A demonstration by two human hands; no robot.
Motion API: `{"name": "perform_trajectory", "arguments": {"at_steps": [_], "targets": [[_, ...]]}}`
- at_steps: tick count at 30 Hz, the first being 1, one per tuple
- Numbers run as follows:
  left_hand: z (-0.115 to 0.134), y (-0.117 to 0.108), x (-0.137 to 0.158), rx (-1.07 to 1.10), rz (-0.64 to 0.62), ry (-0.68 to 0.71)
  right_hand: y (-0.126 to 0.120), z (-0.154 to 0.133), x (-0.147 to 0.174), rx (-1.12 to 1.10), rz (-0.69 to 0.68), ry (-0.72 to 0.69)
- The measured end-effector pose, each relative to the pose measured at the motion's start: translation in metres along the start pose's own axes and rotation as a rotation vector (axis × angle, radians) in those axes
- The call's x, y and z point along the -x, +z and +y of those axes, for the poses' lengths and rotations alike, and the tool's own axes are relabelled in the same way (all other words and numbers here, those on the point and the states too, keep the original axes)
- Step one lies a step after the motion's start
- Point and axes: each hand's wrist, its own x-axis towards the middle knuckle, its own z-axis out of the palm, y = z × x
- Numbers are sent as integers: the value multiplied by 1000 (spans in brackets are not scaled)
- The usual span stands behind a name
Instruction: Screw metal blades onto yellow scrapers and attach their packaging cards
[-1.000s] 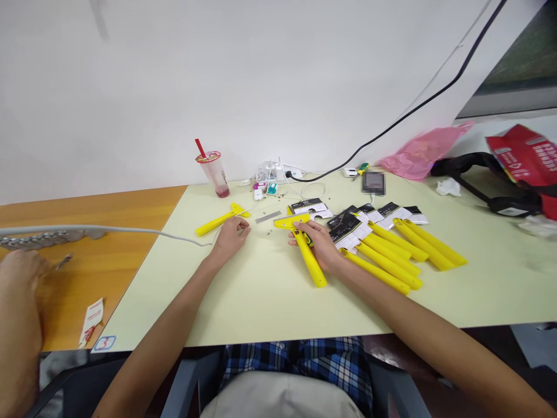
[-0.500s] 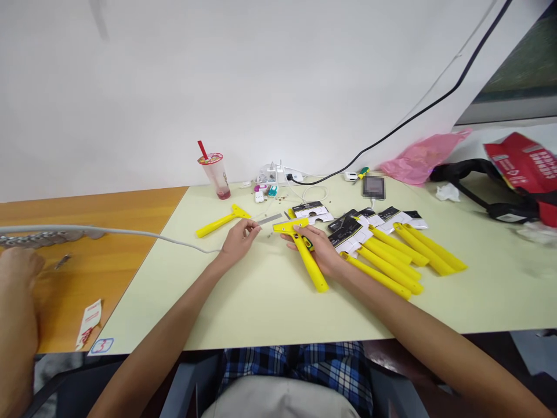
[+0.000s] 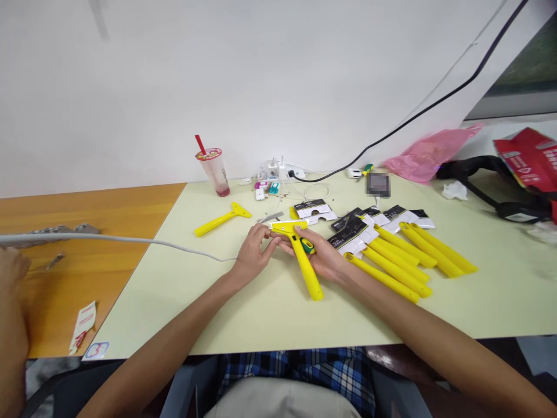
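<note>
1. A green-and-yellow handle (image 3: 308, 246) lies against my right palm, mostly covered; I can't make out what tool it belongs to.
2. My left fingertips overlap the head end of the yellow scraper (image 3: 307, 270), so whether they pinch it or merely touch it, I cannot tell.
3. Just beyond those fingertips, a grey metal strip (image 3: 273, 216) is partly covered by the scraper's head.
4. Far left of my fingers, another person's hand (image 3: 13, 264) is cut off by the edge; beyond my right fingers, a device's screen (image 3: 378, 184) is blurred out.
5. My right hand (image 3: 324, 255) is closed round the scraper's neck, thumb on top, other fingers underneath; its head lies crosswise between my hands, its handle slanting down towards me.
6. My left hand (image 3: 252, 252) reaches in with fingers curled, thumb a little apart from them.
</note>
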Motion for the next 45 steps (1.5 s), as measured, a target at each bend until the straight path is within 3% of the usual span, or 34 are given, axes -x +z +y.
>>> {"name": "perform_trajectory", "arguments": {"at_steps": [10, 15, 19, 23, 28, 36, 45], "targets": [[3, 2, 2, -6, 87, -47, -1, 2, -2, -37, 50, -14], [17, -1, 2, -189, 195, 151, -3, 1, -6, -88, 111, -86], [43, 9, 0, -460, 107, 290, -5, 0, -8, -99, 172, -152], [69, 30, -1, -697, -78, 187, -7, 0, -9, -38, 191, -219], [91, 44, -6, -800, -214, 69, -11, 0, -11, 34, 264, -269], [109, 59, -19, -880, -265, -87, -14, 0, -14, 21, 256, -301], [110, 63, -30, -832, -290, -215, -13, -8, -14, 12, 240, -318]]}}
